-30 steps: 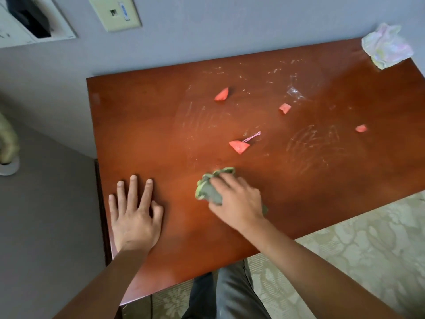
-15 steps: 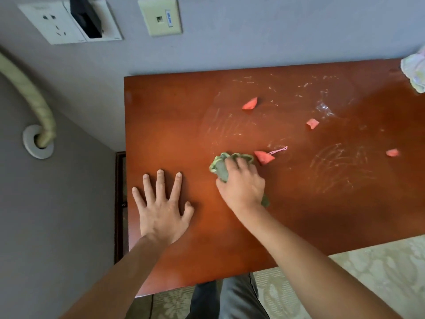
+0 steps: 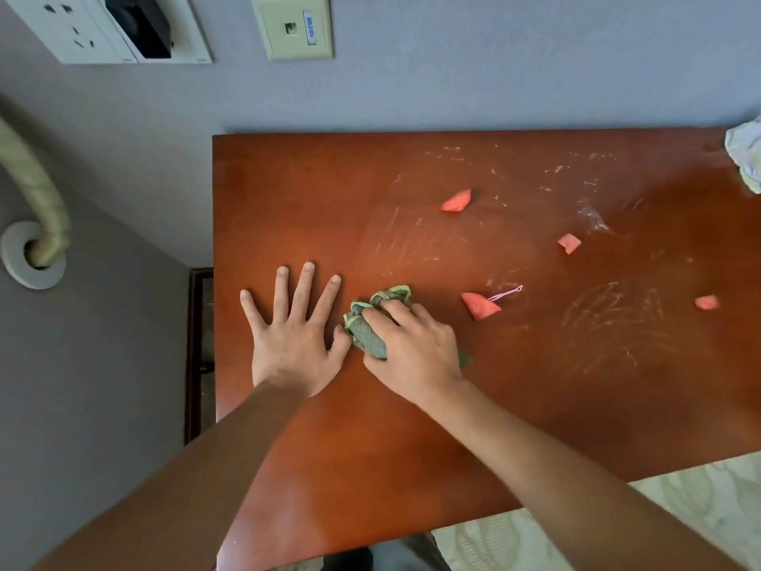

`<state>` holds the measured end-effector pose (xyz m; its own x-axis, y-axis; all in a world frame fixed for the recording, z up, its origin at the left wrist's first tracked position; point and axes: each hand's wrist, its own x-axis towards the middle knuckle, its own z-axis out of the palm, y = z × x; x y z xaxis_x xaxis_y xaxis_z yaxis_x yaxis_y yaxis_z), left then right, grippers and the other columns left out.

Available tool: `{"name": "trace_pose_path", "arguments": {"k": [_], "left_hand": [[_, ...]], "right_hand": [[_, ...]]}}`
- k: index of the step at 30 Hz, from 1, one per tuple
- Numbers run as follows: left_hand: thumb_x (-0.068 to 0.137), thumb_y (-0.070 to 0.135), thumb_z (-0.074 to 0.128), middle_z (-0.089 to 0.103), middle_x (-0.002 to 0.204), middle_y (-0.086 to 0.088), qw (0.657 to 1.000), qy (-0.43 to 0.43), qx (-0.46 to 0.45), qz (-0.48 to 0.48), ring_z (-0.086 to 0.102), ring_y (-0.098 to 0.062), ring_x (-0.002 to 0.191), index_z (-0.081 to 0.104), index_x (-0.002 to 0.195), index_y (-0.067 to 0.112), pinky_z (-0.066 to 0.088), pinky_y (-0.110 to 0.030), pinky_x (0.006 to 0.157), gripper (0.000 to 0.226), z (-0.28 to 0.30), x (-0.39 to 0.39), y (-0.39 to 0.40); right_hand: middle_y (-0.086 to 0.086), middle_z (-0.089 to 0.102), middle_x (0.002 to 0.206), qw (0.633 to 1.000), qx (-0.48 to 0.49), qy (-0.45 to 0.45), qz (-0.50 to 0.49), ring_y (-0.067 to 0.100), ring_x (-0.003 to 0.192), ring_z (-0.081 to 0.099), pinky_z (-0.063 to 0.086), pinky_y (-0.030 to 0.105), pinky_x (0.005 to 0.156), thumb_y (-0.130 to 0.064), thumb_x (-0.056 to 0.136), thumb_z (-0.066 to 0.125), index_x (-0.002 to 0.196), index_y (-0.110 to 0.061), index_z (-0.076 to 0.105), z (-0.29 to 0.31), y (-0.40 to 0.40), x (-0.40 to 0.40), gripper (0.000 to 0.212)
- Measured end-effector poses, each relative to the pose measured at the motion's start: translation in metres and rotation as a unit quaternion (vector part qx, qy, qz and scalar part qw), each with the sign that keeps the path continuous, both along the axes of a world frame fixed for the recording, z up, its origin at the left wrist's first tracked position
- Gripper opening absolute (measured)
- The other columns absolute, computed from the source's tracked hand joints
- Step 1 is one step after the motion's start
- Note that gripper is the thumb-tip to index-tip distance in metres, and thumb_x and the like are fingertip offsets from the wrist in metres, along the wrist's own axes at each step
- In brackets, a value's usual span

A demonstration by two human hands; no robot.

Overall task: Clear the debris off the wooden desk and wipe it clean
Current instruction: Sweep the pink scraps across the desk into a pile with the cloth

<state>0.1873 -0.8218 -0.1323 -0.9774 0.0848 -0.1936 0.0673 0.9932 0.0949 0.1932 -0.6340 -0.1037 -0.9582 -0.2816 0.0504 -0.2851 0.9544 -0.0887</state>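
Head view: one glossy reddish-brown wooden bench (image 3: 288, 467) is seen from above, streaked with pale chalky smears. Four small coral-red wedge-shaped scraps are counted on it (image 3: 456, 200) (image 3: 569, 243) (image 3: 479, 305) (image 3: 706, 302), and one thin pink looped pick (image 3: 505, 293) is laid touching the third. One crumpled green woven cloth (image 3: 370, 329) is clamped under the curled fingers of the right hand (image 3: 412, 348). The left hand (image 3: 294, 342) is pressed flat beside it, fingers spread. One crumpled white tissue (image 3: 747, 152) is seen at the far right corner.
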Motion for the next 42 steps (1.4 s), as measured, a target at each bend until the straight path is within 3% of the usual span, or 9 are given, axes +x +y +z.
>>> {"name": "trace_pose_path", "arguments": {"k": [2,7,12,18,25,31,37,39,42], "left_hand": [[0.099,0.059,0.022,-0.002,0.175,0.002,1.000,0.011,0.014,0.006,-0.013,-0.028,0.160,0.009,0.165,0.039,-0.001,-0.075,0.118,0.070,0.000,0.000,-0.001],[0.098,0.051,0.031,0.010,0.174,0.003,0.999,0.024,0.028,0.021,-0.005,-0.027,0.161,0.024,0.164,0.035,0.001,-0.073,0.120,0.068,-0.002,0.000,0.001],[0.096,0.052,0.033,0.012,0.174,0.004,0.999,0.037,0.027,0.023,-0.001,-0.026,0.161,0.027,0.163,0.034,0.003,-0.073,0.121,0.070,-0.003,0.001,-0.001],[0.095,0.048,0.038,0.018,0.173,0.004,0.997,0.059,0.037,0.032,0.004,-0.026,0.161,0.034,0.161,0.033,0.002,-0.072,0.122,0.067,-0.004,-0.001,0.000],[0.094,0.048,0.039,0.017,0.173,0.005,0.997,0.059,0.045,0.038,0.003,-0.024,0.161,0.035,0.161,0.031,0.002,-0.070,0.122,0.069,-0.005,0.001,-0.002],[0.092,0.044,0.044,0.023,0.171,0.004,0.995,0.072,0.060,0.044,0.009,-0.025,0.161,0.040,0.159,0.031,0.004,-0.071,0.122,0.068,-0.003,0.002,0.000],[0.092,0.045,0.044,0.023,0.171,0.003,0.995,0.067,0.056,0.038,0.009,-0.026,0.161,0.040,0.159,0.029,0.004,-0.071,0.122,0.069,-0.002,0.000,-0.001],[0.092,0.045,0.043,0.023,0.171,0.004,0.995,0.069,0.057,0.038,0.009,-0.026,0.161,0.040,0.159,0.030,0.004,-0.071,0.122,0.069,-0.003,0.001,-0.001],[0.092,0.045,0.043,0.025,0.171,0.003,0.995,0.076,0.059,0.040,0.011,-0.026,0.160,0.042,0.158,0.029,0.005,-0.071,0.122,0.068,-0.003,0.001,-0.001]], "right_hand": [[-0.006,0.069,0.108,0.999,0.033,-0.005,-0.002,0.026,0.085,0.067,0.052,0.031,0.058,-0.050,0.071,0.076,0.117,-0.032,0.072,0.003,0.016,-0.015,0.049],[0.004,0.067,0.097,0.965,0.024,-0.018,-0.262,0.031,0.083,0.067,0.048,0.031,0.058,-0.047,0.072,0.080,0.112,-0.023,0.073,0.007,0.006,-0.042,0.047],[-0.002,0.067,0.103,0.999,0.011,-0.003,0.044,0.028,0.085,0.067,0.055,0.033,0.057,-0.046,0.073,0.072,0.116,-0.026,0.071,0.003,-0.002,-0.030,0.047],[0.006,0.064,0.109,0.971,0.037,-0.034,-0.235,0.032,0.092,0.065,0.040,0.032,0.058,-0.050,0.079,0.076,0.121,-0.023,0.068,0.008,0.003,-0.078,0.050],[-0.011,0.063,0.125,0.986,-0.015,-0.111,0.122,0.022,0.108,0.064,0.054,0.036,0.077,-0.053,0.078,0.068,0.131,-0.040,0.064,0.018,0.009,-0.080,0.055],[0.003,0.060,0.120,0.970,-0.013,-0.072,-0.233,0.033,0.108,0.062,0.048,0.037,0.074,-0.050,0.081,0.072,0.125,-0.029,0.065,0.016,0.013,-0.123,0.050],[-0.010,0.062,0.129,0.980,-0.014,-0.074,0.186,0.024,0.108,0.063,0.056,0.036,0.075,-0.048,0.079,0.068,0.131,-0.038,0.065,0.018,0.010,-0.105,0.054],[-0.012,0.059,0.135,0.979,0.040,-0.098,0.174,0.023,0.116,0.061,0.052,0.037,0.082,-0.051,0.082,0.066,0.136,-0.043,0.059,0.020,0.024,-0.131,0.055],[-0.007,0.061,0.126,0.994,0.033,-0.088,-0.052,0.027,0.114,0.062,0.049,0.036,0.083,-0.053,0.083,0.067,0.132,-0.038,0.062,0.022,0.027,-0.176,0.052]]}}
